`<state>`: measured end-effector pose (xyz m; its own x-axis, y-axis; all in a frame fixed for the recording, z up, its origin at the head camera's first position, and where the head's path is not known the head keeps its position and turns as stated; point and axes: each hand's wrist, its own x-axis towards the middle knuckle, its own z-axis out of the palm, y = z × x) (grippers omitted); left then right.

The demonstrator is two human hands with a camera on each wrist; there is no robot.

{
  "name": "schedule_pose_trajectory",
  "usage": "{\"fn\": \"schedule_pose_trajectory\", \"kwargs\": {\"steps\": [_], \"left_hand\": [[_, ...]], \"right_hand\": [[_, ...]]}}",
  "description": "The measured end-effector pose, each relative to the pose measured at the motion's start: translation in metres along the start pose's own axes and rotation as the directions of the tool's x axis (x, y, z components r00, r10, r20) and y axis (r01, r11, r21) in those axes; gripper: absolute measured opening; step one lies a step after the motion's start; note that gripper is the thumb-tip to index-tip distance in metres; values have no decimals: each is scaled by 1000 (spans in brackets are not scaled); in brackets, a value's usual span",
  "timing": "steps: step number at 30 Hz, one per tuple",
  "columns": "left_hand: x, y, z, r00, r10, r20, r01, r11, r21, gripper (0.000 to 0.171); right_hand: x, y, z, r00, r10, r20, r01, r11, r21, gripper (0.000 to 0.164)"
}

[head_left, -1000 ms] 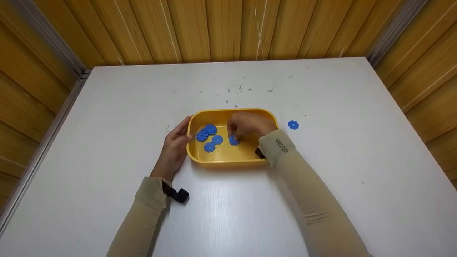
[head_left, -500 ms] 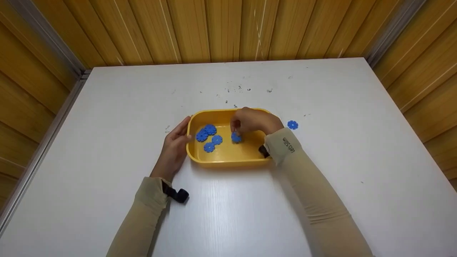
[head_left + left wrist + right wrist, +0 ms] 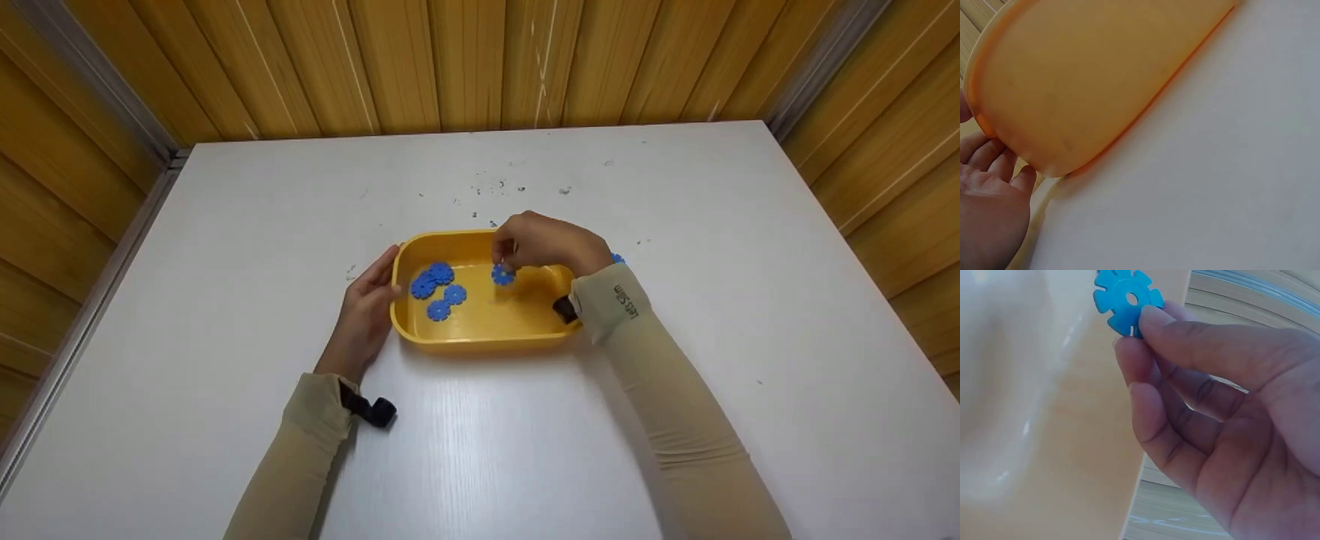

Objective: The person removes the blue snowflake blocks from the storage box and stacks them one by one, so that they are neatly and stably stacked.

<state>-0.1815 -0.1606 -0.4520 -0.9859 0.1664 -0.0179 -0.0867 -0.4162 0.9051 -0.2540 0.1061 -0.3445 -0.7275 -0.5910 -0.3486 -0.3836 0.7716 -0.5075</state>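
Up it comes! The right hand, thumb and fingers pinched tight, has lifted a blue notched disc off the yellow tub floor, mid-frame, parting it from the other discs centre-left; the left hand grips the tub's left end.

A white table carries a yellow tray, dark specks at the tray's twelve o'clock and a mostly hidden blue disc between two and three.
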Motion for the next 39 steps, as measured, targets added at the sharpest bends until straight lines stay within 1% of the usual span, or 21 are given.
{"fn": "schedule_pose_trajectory", "kwargs": {"steps": [7, 12, 15, 20, 29, 35, 39], "left_hand": [[-1, 1, -2, 1000, 0, 8, 0, 1000, 11, 68], [-3, 1, -2, 1000, 10, 6, -10, 1000, -7, 67], [-3, 1, -3, 1000, 20, 8, -19, 1000, -13, 66], [-3, 1, -3, 1000, 15, 5, -15, 1000, -14, 65], [-3, 1, -5, 1000, 20, 3, -20, 1000, 2, 65], [-4, 0, -5, 1000, 18, 3, -18, 1000, 6, 65], [-4, 1, -6, 1000, 17, 10, -17, 1000, 5, 64]], "right_hand": [[-9, 2, -10, 998, -36, -42, 37, 999, 29, 11], [-16, 4, -16, 994, -60, -88, 61, 998, 11, 12], [-20, 4, -19, 993, -58, -107, 59, 998, 10, 14], [-26, 8, -23, 990, -44, -134, 47, 999, 23, 16], [-38, 24, -25, 973, -78, -219, 89, 995, 44, 15], [-48, 36, -25, 959, -33, -281, 59, 995, 85, 15], [-53, 45, -24, 943, 6, -332, 39, 991, 129, 16]]}}
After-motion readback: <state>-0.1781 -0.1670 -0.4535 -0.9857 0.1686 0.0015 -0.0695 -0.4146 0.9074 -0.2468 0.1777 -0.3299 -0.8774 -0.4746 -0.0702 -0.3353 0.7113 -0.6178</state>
